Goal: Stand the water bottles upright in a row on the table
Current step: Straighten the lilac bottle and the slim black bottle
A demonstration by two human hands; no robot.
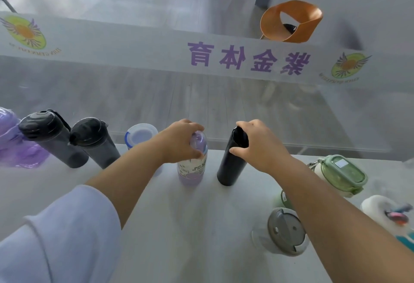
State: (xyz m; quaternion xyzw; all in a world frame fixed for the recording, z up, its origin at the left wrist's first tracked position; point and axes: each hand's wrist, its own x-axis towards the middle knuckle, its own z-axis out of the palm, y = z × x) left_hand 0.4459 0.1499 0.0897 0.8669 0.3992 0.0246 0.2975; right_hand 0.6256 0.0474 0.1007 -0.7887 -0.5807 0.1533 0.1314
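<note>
Two bare hands at work over a pale worktop point(201, 226) set against a glass partition. Left hand point(179, 141) clamped around the domed cap of a lilac-and-white printed bottle point(192, 170), standing upright near centre. Right hand point(257, 146) wrapped around the neck of a slim black bottle point(230, 166), upright just beside it at 3 o'clock, the two apart. Lined up toward 9 o'clock along the far edge: a clear bottle with a blue-rimmed lid point(140, 135), partly hidden behind the left forearm, then two dark smoky bottles with black flip lids point(94, 141) point(51, 137), then a purple translucent bottle point(15, 143) cut off by the frame edge. Gathered at 4 o'clock, out of the row: a green-lidded bottle point(340, 172), a clear tumbler with a grey lid point(284, 231), a white bottle point(380, 211) with coloured trim, and a small green item under the right forearm, too hidden to identify. Pale lavender sleeve point(56, 238) pushed up at 7 o'clock. Beyond the glass, purple lettering point(248, 58) seen in reverse and an orange chair point(291, 21) at 1 o'clock.
</note>
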